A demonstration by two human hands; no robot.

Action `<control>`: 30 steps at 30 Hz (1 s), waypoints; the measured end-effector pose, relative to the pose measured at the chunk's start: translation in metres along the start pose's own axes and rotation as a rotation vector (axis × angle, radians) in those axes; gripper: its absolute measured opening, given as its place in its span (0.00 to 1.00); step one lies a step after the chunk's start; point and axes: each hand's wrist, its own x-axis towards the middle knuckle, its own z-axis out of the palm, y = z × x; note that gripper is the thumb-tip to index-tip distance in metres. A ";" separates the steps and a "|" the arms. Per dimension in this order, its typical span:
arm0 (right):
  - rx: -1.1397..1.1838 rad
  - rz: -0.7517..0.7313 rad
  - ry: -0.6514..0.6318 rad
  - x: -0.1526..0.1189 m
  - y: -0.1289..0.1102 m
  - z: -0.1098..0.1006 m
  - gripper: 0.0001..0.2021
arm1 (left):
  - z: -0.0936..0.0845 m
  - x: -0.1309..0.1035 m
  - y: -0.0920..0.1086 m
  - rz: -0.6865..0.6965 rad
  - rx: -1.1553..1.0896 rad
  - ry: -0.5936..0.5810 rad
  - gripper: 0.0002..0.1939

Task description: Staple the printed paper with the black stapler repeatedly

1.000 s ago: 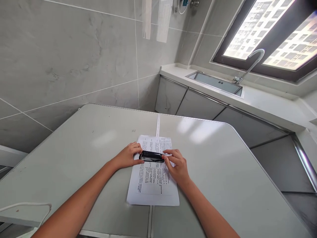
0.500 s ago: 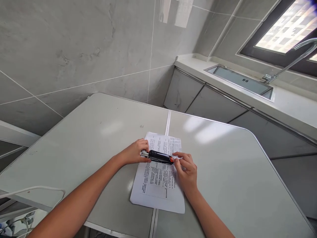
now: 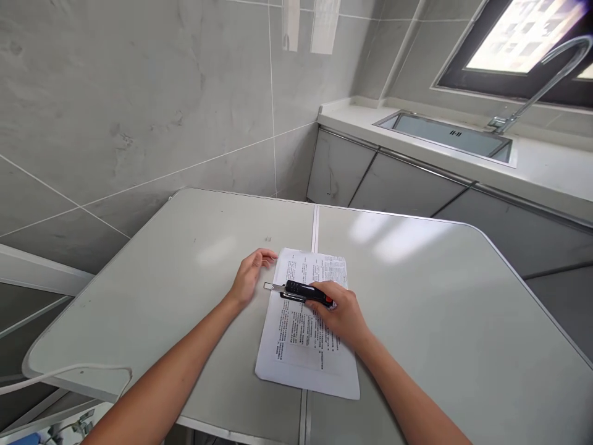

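A black stapler [image 3: 301, 288] with an orange-red piece at its rear end lies across printed sheets of paper [image 3: 306, 371], above their middle. From its front a narrow metal tray [image 3: 274, 286] sticks out to the left, past the sheets' left edge. My right hand [image 3: 340, 308] is closed around the stapler's rear half. Just left of the metal tray, my left hand [image 3: 251, 276] is apart from it, holding nothing, fingers loosely bent and pointing toward the upper left corner of the paper.
The papers rest on a pale folding table [image 3: 217, 346] over its centre seam. A tiny clear bit [image 3: 268, 238] lies beyond them. A white cable [image 3: 69, 369] hangs at the left edge. Beyond are a tiled wall, a counter with a sink [image 3: 449, 137] and a tap [image 3: 532, 93].
My left hand has let go of the stapler's metal front and moved left. My right hand has gone from touching the rear end with fingertips to gripping the body. The view has shifted slightly.
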 end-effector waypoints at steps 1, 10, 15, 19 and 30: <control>0.011 -0.041 0.039 -0.001 -0.004 -0.002 0.10 | 0.005 -0.002 -0.001 -0.047 -0.174 0.113 0.23; -0.538 -0.799 0.239 -0.015 -0.038 -0.009 0.13 | 0.045 -0.031 0.009 -0.568 -0.951 0.134 0.18; -0.670 -0.858 0.265 -0.016 -0.038 -0.009 0.11 | 0.041 -0.027 0.011 -0.547 -0.968 0.176 0.17; -0.648 -0.840 0.252 -0.017 -0.035 -0.011 0.13 | 0.041 -0.023 0.014 -0.551 -0.960 0.222 0.16; 0.018 0.054 0.371 -0.019 -0.034 -0.011 0.09 | 0.018 -0.013 -0.003 -0.379 -0.909 0.275 0.06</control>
